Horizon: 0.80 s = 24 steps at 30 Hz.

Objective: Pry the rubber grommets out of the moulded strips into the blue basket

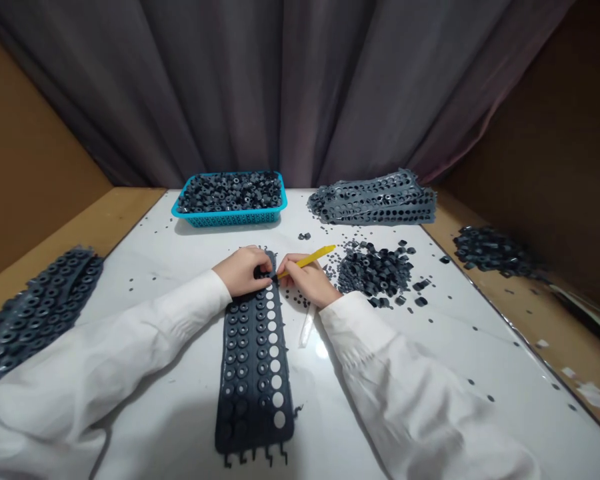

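Observation:
A long black rubber sheet (251, 373) lies lengthwise before me, with rows of raised rings and a right-hand column of round white openings. Over its far part rests my left hand (245, 272), thumb and forefinger curled together; what they pinch, if anything, is hidden. My right hand (307, 280) is closed round a slim yellow pen-like tool (321, 254). The tool's dark tip meets the sheet close to my left fingertips. Under my right wrist, a clear strip (307, 327) lies on the white table.
A blue basket (230, 219) full of small black rubber pieces stands at the back. Stacked perforated sheets (375, 198) lie back right. A heap of black pieces (375, 270) sits right of my hand, another pile (495, 251) farther right. More ringed sheets (40, 307) lie left.

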### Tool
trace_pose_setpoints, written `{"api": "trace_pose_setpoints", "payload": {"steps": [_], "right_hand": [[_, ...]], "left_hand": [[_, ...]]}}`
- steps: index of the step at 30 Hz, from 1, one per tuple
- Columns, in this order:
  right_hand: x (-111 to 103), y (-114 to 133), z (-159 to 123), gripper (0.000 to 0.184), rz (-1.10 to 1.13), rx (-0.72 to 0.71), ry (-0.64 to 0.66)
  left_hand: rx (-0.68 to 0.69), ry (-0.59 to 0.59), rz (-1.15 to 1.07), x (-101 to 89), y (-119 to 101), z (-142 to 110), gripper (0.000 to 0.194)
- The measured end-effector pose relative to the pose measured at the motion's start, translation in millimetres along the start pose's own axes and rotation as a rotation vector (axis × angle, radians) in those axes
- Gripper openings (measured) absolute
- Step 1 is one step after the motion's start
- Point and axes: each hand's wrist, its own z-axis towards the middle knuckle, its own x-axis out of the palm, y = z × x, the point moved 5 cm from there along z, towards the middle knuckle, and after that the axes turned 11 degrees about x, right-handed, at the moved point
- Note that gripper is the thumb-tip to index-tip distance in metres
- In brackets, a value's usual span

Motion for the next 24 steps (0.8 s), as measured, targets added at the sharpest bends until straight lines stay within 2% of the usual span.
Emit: {"api": "trace_pose_setpoints", "payload": {"steps": [6, 15, 21, 24], "right_hand": [[0.8, 4.3, -0.5, 0.021, -0.039, -0.017, -0.002], [6.0, 10.2, -0.4, 0.025, -0.238, -0.091, -0.082], [4.7, 12.5, -0.4, 0.027, -0.244, -0.124, -0.085], [3.8, 11.2, 0.1, 0.028, -0.243, -0.116, -0.082]], "left_hand": [[-0.005, 0.086, -0.012, 1.0, 2.8, 7.4, 0.012], [0.096, 0.236, 0.166, 8.0, -9.8, 8.5, 0.011], [0.174, 0.194, 0.449, 21.6, -17.1, -3.8, 0.023], [0.187, 0.16, 0.451, 22.8, -12.8, -6.6, 0.022]]}}
